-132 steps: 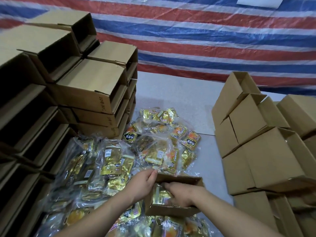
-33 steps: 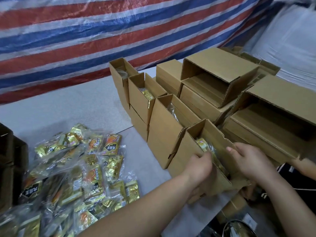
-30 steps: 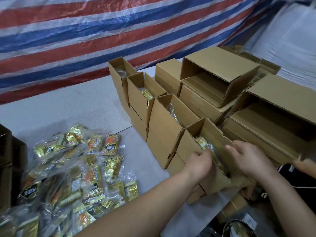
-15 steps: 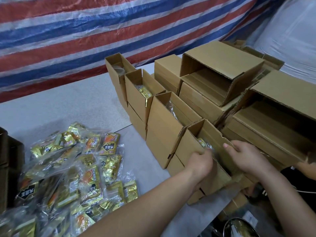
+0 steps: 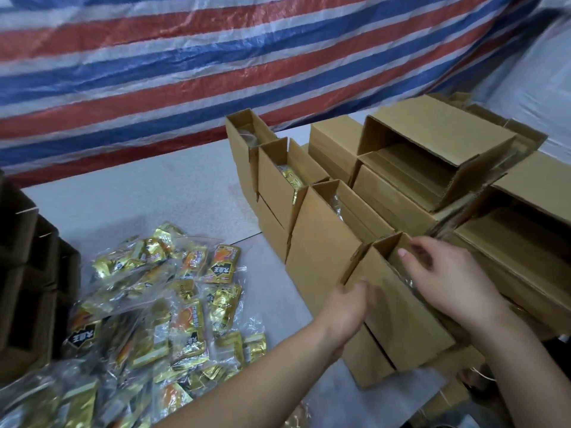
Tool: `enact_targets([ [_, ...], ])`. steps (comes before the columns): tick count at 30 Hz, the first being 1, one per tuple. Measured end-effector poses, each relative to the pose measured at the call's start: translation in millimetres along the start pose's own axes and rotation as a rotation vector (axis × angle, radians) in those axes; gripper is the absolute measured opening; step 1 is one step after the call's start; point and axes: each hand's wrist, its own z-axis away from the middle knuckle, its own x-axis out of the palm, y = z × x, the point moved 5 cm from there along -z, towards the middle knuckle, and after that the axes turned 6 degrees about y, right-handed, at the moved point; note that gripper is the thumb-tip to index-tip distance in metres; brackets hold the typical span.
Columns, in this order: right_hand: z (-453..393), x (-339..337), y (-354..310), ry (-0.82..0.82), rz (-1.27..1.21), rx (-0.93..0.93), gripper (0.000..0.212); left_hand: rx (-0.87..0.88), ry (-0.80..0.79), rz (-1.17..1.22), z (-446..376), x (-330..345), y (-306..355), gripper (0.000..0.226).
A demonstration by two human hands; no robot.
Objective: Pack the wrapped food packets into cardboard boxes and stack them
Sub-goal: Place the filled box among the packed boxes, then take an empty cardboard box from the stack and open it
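— Head view, item one: what are the hands doing?

— Left hand [image 5: 347, 307] is pressing against the near left side of the nearest open cardboard box [image 5: 398, 310], fingers curled round its front corner, gripping it. Right hand [image 5: 451, 282] is lying across the box's open top, fingers bent loosely over the far wall; whether it is clasping that wall or only resting there, I cannot tell. Both forearms are bare and reaching in from the lower edge.

— Item two, the box itself?

— It is sitting tilted on a lower box [image 5: 370, 362], mouth up. A glint of clear wrapping is showing inside under the right hand; the contents are too hidden to name.

— Item three, its neighbours?

— A row of open boxes [image 5: 321, 242] is stepping away behind it, touching side to side; a gold packet [image 5: 292, 177] is peeking out of the second from the far end. To the right, larger boxes [image 5: 432, 143] are lying on their sides, mouths facing left.

— Item four, loose stock?

— A heap of wrapped food packets [image 5: 173, 307], gold and orange in clear bags, is lying on the grey table [image 5: 139, 196] to the left, well apart from the held box. Dark boxes [image 5: 27, 273] are standing at the left edge. A red, white and blue striped tarpaulin [image 5: 216, 57] is hanging behind.
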Motion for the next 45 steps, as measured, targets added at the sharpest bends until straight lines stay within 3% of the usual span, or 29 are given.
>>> enact_targets([
  [5,-6.0,33.7,-70.5,0.013,-0.055,-0.140,0.032,0.073,0.196,-0.020,16.0,-82.8,-5.4,0.034],
  [8,-5.6,75.8,-118.1,-0.117,-0.140,-0.218,0.028,0.098,0.328,-0.057,29.4,-138.8,-12.1,0.019],
  [13,14.1,141.3,-207.1,-0.303,-0.253,-0.389,0.008,0.105,0.531,0.001,59.1,-227.2,-26.6,0.020],
  [22,58.0,180.9,-356.5,-0.444,-0.417,-0.631,0.030,0.221,0.880,0.055,129.6,-344.1,-32.0,0.018],
  [25,67.7,183.1,-403.5,-0.467,-0.465,-0.715,0.052,0.317,1.022,-0.060,155.6,-385.1,-18.5,0.018],
  [28,71.9,185.1,-457.4,-0.470,-0.521,-0.795,0.051,0.422,1.129,-0.167,185.0,-428.6,7.7,0.017],
  [32,78.5,177.5,-536.2,-0.453,-0.611,-0.877,0.058,0.486,1.414,-0.568,234.0,-494.1,49.7,0.026],
  [34,83.2,172.0,-571.1,-0.455,-0.625,-0.914,0.062,0.441,1.549,-0.788,257.7,-525.5,63.6,0.032],
  [38,99.1,164.7,-622.7,-0.459,-0.618,-1.017,0.062,0.158,1.603,-1.011,293.8,-571.1,66.0,0.036],
  [41,125.2,166.5,-649.9,-0.504,-0.576,-1.139,0.064,-0.136,1.572,-1.201,319.3,-589.8,52.6,0.055],
  [45,164.4,174.3,-674.2,-0.525,-0.526,-1.268,0.068,-0.343,1.487,-1.202,357.2,-602.4,29.2,0.068],
])
